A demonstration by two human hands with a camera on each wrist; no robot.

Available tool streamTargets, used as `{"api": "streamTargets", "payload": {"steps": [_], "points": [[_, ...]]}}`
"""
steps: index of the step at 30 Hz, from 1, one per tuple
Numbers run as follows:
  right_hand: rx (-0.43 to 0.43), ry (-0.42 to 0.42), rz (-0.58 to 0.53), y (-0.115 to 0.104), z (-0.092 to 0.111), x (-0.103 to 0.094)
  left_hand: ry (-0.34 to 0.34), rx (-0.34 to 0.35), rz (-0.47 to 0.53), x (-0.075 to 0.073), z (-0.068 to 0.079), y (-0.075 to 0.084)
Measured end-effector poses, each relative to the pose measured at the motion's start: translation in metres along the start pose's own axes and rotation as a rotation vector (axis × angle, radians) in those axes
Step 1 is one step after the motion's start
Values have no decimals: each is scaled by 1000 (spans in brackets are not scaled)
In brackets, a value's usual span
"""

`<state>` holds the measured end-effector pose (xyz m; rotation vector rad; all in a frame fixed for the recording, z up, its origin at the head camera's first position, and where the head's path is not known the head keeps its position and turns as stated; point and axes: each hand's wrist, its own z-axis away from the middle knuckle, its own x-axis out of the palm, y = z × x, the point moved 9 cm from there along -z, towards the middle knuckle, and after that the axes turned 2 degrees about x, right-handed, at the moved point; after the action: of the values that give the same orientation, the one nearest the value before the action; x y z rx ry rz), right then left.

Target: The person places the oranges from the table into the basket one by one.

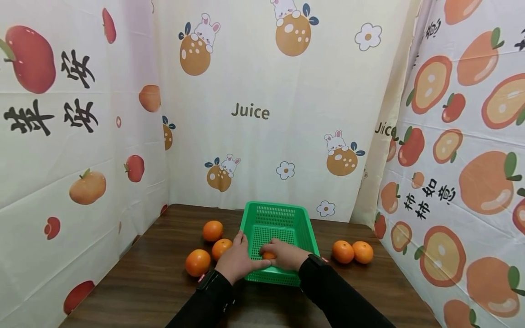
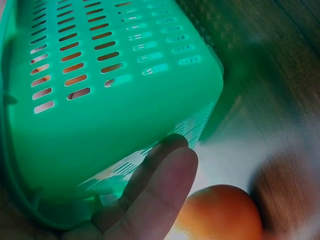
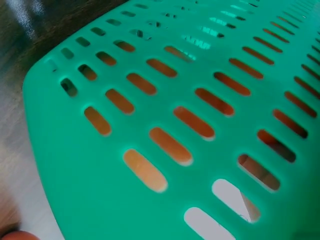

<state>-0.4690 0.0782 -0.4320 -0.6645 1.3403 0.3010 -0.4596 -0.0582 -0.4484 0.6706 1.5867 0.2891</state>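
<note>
A green plastic basket (image 1: 272,277) with slotted walls stands on the table. My left hand (image 1: 237,261) grips its near left side, with the thumb stretched across the inside. Fingers (image 2: 167,187) lie along the outside of the basket wall (image 2: 120,112) in the left wrist view. Inside the near end of the basket, my right hand (image 1: 285,255) holds an orange (image 1: 269,255), mostly covered by the fingers. Orange colour shows through the slots of the basket wall (image 3: 65,165) in the right wrist view; the right fingers are largely hidden there.
Left of the basket lie three more oranges: one at the back (image 1: 213,231), one beside my left hand (image 1: 221,248) and one nearer (image 1: 198,263). Two oranges (image 1: 342,252) touch at the right. Fruit-printed cloth (image 1: 262,150) hangs around the brown table (image 1: 139,287).
</note>
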Motion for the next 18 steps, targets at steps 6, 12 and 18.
{"api": "streamTargets", "payload": {"steps": [6, 12, 18], "points": [[15, -49, 3, 3, -3, 6, -8, -1, 4, 1, -1, -2], [10, -86, -13, 3, -4, 9, -17, 3, 1, 2, 1, -1], [33, -105, -6, 4, -4, 10, -17, 12, 26, 0, 2, 1]]}}
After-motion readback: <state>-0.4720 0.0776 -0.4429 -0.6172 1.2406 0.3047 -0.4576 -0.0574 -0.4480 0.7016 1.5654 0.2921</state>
